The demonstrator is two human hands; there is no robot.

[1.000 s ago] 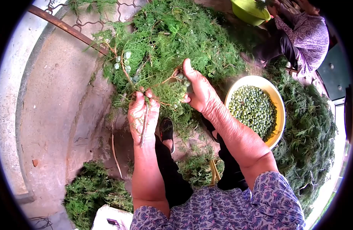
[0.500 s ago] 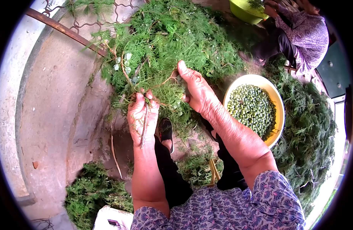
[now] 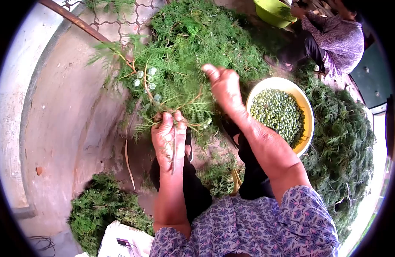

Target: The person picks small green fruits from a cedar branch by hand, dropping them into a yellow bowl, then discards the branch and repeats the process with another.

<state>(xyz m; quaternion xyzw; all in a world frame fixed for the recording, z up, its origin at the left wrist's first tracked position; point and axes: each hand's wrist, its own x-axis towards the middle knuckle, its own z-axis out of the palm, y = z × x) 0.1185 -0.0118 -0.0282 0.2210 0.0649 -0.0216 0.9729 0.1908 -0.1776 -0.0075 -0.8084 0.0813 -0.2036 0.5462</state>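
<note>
My left hand [image 3: 168, 135] is closed around a conifer branch [image 3: 147, 85], its bare cut stem lying back along my palm and wrist. Feathery green sprays and pale blue-green cones [image 3: 151, 72] spread from the branch beyond my fingers. To the right of the sprays is my right hand [image 3: 225, 88], curled with the thumb on top. Its fingertips are turned away from view, so whatever they hold is hidden. Just right of that hand stands a yellow basin [image 3: 309, 124] full of small green cones [image 3: 276, 113].
A large heap of cut branches [image 3: 184, 38] lies ahead, another [image 3: 341, 150] on the right, a smaller one [image 3: 103, 210] lower left. A co-worker [image 3: 334, 40] sits at upper right beside a lime-green basin [image 3: 266, 15]. A rusty bar [image 3: 77, 21] crosses the upper left.
My right hand has come away from the branch sprays, moving slightly right and curling more. My left hand, still gripping the branch, has shifted a little right and down in view.
</note>
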